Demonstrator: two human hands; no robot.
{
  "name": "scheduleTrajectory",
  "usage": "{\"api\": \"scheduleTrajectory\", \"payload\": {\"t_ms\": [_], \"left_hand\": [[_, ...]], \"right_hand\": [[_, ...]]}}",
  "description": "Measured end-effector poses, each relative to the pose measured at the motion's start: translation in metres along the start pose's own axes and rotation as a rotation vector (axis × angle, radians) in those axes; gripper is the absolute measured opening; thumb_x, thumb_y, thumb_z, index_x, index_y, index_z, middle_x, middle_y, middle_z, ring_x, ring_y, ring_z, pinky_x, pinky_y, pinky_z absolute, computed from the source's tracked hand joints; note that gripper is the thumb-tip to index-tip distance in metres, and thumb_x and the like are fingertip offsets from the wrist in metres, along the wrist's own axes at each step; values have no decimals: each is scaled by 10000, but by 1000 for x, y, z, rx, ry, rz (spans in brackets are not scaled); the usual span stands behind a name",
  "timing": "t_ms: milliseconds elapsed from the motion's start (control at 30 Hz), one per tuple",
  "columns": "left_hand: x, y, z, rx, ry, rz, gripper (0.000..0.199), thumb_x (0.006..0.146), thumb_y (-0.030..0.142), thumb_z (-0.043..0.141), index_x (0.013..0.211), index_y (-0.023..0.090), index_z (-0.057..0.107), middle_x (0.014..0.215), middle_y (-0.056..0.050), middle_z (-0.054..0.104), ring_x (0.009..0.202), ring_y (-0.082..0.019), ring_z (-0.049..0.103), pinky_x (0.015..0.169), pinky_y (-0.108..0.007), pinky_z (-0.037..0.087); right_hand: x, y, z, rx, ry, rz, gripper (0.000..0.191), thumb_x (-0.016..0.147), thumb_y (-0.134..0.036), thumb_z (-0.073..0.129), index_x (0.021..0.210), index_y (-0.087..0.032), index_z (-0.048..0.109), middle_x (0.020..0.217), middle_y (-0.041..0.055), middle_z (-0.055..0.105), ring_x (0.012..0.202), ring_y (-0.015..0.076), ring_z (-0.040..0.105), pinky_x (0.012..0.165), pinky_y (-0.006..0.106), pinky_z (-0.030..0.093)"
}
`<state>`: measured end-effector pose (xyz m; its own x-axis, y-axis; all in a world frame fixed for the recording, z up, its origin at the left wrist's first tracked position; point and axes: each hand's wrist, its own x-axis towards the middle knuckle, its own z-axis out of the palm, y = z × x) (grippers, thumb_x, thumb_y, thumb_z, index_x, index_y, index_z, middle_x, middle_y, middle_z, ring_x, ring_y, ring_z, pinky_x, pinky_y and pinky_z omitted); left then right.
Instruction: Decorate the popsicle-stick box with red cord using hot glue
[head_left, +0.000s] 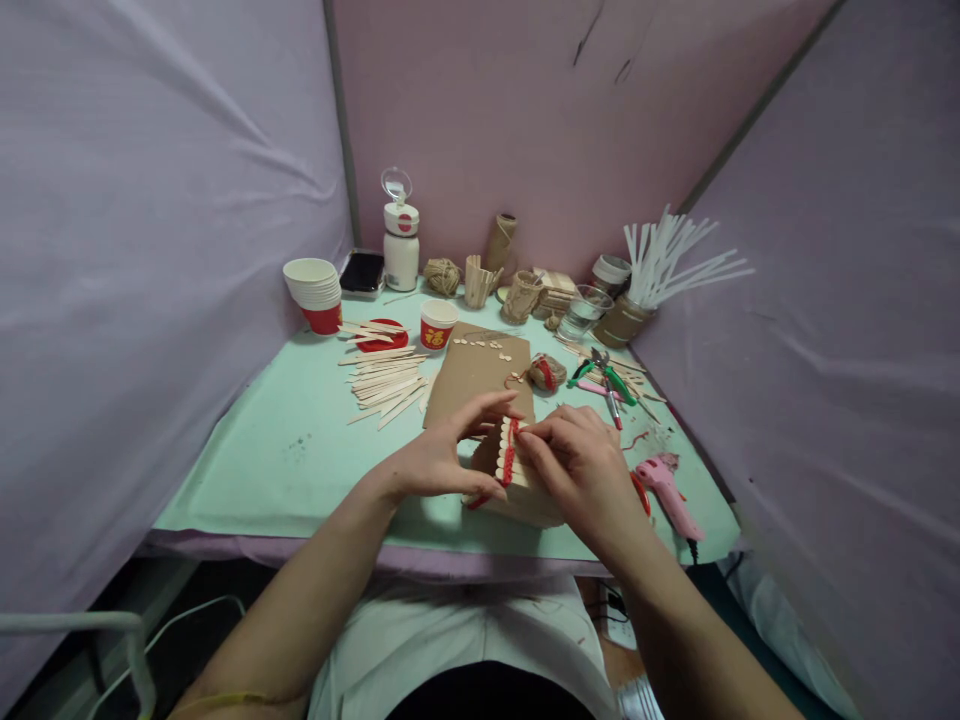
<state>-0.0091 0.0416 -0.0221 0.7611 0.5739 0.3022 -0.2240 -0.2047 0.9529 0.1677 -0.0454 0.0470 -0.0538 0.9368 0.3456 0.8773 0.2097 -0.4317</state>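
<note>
A small box-like piece made of wooden craft sticks (529, 500) sits near the table's front edge, with red braided trim (509, 455) along its top. My left hand (442, 455) curves around its left side, thumb at the near corner and fingers at the far one. At the trim, the fingertips of my right hand (574, 455) are pinched together, pressing the red strand against the sticks. Behind the box lies a brown cardboard sheet (476, 375) with small wooden pieces on it. A ball of twine with red yarn (547, 373) rests beside the sheet.
Loose craft sticks (386, 385) and paper cups (313, 290) are at the left. A white bottle (401, 250) and twine ball (442, 276) stand behind. Pliers (611, 380), a pink glue gun (670, 497) and a holder of white glue sticks (626, 320) occupy the right.
</note>
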Motion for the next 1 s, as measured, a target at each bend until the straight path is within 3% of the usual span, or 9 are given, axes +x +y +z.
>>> {"api": "scheduleTrajectory", "payload": {"t_ms": [267, 500, 1000], "left_hand": [[0, -3, 0, 18, -5, 26, 1001, 616, 245, 878, 1459, 344, 346, 1441, -122, 481, 1333, -326, 461, 1110, -512, 371], [1, 5, 1, 114, 5, 45, 776, 633, 252, 866, 1322, 285, 508, 1355, -92, 545, 1303, -284, 489, 1105, -461, 382], [1, 5, 0, 116, 6, 68, 751, 631, 258, 869, 1292, 286, 515, 1347, -83, 540, 1291, -267, 498, 1103, -441, 386]], "right_hand": [[2, 0, -1, -30, -12, -45, 171, 937, -259, 574, 801, -214, 667, 808, 25, 626, 855, 218, 511, 778, 369, 303], [-2, -1, -3, -142, 12, -223, 118, 933, -240, 580, 894, -211, 688, 865, 35, 666, 875, 227, 496, 789, 394, 289], [-3, 9, -14, -219, 3, -407, 157, 949, -251, 554, 1009, -232, 698, 1058, 49, 696, 973, 258, 462, 839, 425, 308]]}}
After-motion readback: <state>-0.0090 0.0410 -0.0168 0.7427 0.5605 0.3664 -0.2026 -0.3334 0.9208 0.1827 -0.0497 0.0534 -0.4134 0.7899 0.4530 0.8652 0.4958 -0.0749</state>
